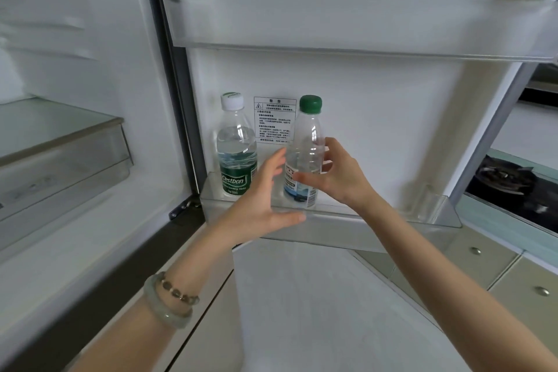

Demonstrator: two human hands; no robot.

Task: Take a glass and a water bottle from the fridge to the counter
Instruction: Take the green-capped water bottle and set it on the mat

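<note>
Now R hand (341, 178) curls round green-capped clear plastic bottle (306, 136); L hand (265, 202) flat, open, just beside

Green-cap bottle (305, 142): clear plastic, blue-and-white label low on the body, water level hard to read. Stands upright on the door shelf (392, 220), left of its middle. Right hand (338, 175) holds it, thumb on the label, fingers round the far side.

White-cap bottle (235, 145): clear, green Cestbon label, water up to the shoulder. Upright at the shelf's left end, just beside the first.

Hands (262, 202) (338, 175) around bottle (305, 142) (green cap).
</note>
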